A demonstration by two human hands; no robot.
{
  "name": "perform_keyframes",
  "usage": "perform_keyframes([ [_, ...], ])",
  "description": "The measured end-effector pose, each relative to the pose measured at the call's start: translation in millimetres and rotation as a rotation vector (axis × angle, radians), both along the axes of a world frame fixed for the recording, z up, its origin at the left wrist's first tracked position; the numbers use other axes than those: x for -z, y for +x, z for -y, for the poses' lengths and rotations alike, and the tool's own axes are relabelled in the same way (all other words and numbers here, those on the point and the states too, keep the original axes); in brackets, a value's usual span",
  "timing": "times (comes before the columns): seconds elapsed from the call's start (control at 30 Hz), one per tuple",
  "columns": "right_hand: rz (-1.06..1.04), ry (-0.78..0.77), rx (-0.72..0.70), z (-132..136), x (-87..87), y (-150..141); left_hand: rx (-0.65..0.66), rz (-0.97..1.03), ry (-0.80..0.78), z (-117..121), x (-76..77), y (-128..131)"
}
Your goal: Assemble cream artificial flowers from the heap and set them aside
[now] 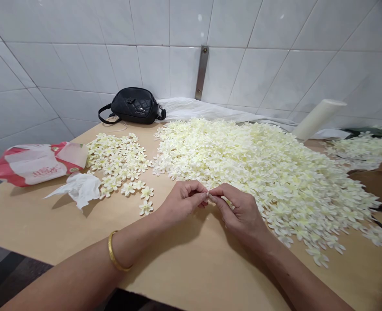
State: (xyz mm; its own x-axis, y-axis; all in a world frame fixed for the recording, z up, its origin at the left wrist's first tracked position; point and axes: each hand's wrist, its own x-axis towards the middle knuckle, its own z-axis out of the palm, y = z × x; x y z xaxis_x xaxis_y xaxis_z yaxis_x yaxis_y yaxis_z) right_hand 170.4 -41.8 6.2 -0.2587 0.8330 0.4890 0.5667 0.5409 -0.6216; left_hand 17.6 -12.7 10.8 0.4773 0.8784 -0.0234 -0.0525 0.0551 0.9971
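pinching a small pale piece (209,195), mostly hidden, between the fingertips of the left hand (183,200) and right hand (239,211); it looks light and soft, best held at its centre. loose cream fabric blossoms (243,168) heap just beside, on a plywood table (191,276).

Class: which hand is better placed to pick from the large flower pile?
Right, probably: the right hand lies beside the large flower pile; the left hand is nearer the smaller flower spread.

Flower pile (243,172) just beyond right hand (239,214)
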Motion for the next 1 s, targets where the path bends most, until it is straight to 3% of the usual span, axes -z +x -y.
perform_keyframes([
  [0.33,0.038,-0.089,0.026,2,-3.6,1,0.054,0.043,-0.068,1,5.8,0],
  [0.63,0.011,-0.127,0.061,6,-7.7,-3,0.012,0.057,-0.078,1,8.2,2],
  [1.0,-0.272,-0.485,0.031,6,-7.7,-4,-0.039,0.102,-0.134,2,14.5,6],
])
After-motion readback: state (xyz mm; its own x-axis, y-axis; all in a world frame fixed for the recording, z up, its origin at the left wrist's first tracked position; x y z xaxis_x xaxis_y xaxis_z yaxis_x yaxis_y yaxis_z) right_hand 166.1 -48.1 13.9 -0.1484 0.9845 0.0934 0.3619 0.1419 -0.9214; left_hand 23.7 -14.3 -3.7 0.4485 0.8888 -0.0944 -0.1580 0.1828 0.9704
